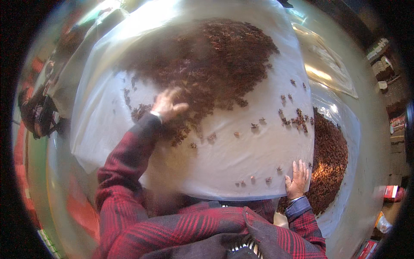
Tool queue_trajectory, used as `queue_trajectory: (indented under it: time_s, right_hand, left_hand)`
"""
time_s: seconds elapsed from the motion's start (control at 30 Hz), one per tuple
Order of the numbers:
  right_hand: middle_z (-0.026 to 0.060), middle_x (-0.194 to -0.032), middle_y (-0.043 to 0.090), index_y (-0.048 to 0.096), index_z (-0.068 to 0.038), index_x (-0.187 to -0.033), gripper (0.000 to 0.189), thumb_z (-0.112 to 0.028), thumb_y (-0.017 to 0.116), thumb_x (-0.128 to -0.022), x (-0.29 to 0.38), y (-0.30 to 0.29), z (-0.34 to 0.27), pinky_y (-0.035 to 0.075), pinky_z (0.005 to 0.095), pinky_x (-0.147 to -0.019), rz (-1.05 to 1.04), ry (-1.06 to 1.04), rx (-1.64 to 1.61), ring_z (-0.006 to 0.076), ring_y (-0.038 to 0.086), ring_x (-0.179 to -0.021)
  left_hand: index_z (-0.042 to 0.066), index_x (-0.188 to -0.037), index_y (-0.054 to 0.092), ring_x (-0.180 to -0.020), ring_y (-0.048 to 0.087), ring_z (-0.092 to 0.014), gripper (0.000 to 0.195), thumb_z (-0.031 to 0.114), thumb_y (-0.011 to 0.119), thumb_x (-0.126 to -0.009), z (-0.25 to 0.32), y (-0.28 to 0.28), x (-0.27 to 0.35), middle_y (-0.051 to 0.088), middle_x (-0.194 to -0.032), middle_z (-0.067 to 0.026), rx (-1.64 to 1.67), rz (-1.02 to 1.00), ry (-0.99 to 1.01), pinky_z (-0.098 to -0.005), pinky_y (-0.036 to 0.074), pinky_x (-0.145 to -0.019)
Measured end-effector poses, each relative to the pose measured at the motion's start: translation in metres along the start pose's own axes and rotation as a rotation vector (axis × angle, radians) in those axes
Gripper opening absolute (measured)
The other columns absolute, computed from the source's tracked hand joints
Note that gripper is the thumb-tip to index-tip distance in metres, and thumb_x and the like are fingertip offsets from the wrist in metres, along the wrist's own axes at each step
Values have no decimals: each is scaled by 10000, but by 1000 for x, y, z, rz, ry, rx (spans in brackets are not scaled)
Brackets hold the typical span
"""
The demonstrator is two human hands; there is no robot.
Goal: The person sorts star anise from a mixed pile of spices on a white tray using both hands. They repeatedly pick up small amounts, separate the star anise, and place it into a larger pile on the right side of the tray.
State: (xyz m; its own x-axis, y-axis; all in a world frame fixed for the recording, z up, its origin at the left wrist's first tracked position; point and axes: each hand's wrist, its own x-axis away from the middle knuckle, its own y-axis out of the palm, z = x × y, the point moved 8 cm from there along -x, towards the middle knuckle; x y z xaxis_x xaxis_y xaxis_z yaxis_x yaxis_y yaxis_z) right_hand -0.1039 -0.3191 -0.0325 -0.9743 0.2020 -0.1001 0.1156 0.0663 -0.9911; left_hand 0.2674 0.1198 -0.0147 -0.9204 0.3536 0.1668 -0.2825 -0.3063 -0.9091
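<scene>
A large heap of dark brown star anise point(207, 58) is spread over a table-like surface covered with whitish plastic sheeting point(220, 165). My left hand point(168, 103) is over the heap's near left edge, blurred, thumb apart from the fingers; I see nothing held in it. Beside its wrist sits a small clump of star anise point(140, 111). My right hand point(297, 179) rests palm down near the sheeting's front right corner, fingers extended and thumb out. Left of and beyond it, loose pieces lie scattered, including a small cluster point(299, 120) by the right edge.
Below the right edge, another star anise pile point(328, 162) lies on clear plastic on the floor. A filled translucent bag point(323, 61) lies beyond it. At the far left is a blurred dark object point(38, 113). Assorted items point(383, 68) line the right side.
</scene>
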Motion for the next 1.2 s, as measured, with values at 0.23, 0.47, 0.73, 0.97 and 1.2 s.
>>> queue_trajectory:
  time_s: [0.23,0.47,0.73,0.97,1.2]
  right_hand:
    - [194,-1453,343,441,-72,-1366,634,-352,558,-810,-3,-5,-5,174,539,-1114,28,-3,-13,382,275,-1361]
    - [199,-1447,348,447,-74,-1354,647,-361,568,-787,-9,-6,-3,175,549,-1112,35,-2,-31,396,271,-1361]
    - [199,-1444,349,449,-79,-1354,680,-297,625,-735,-12,-7,-2,176,554,-1112,5,40,-78,383,276,-1360]
    - [175,-1441,363,466,-99,-1349,667,-286,643,-734,-8,-13,-2,192,522,-1117,52,60,-69,361,299,-1351]
    - [144,-1448,363,437,-136,-1378,661,-304,635,-770,1,-12,3,200,501,-1115,78,70,-55,318,307,-1354]
  left_hand:
    - [57,-1083,666,-1099,581,-251,412,416,600,-894,104,-88,-59,625,-1176,-124,210,103,509,-375,468,-947]
    - [167,-1414,407,-1333,348,-327,724,618,505,-857,130,-92,-220,305,-1489,-135,-34,263,58,-455,301,-1098]
    - [276,-1441,357,-1332,360,-374,811,757,456,-796,193,-6,-190,390,-1458,-115,-100,-6,266,-509,298,-1084]
    - [302,-1449,323,-1376,171,-480,781,733,453,-811,271,62,-88,172,-1552,-100,-273,-132,382,-642,238,-1066]
    - [283,-1409,381,-1380,163,-464,705,597,580,-811,295,96,32,198,-1533,-125,-302,-164,669,-637,219,-1068]
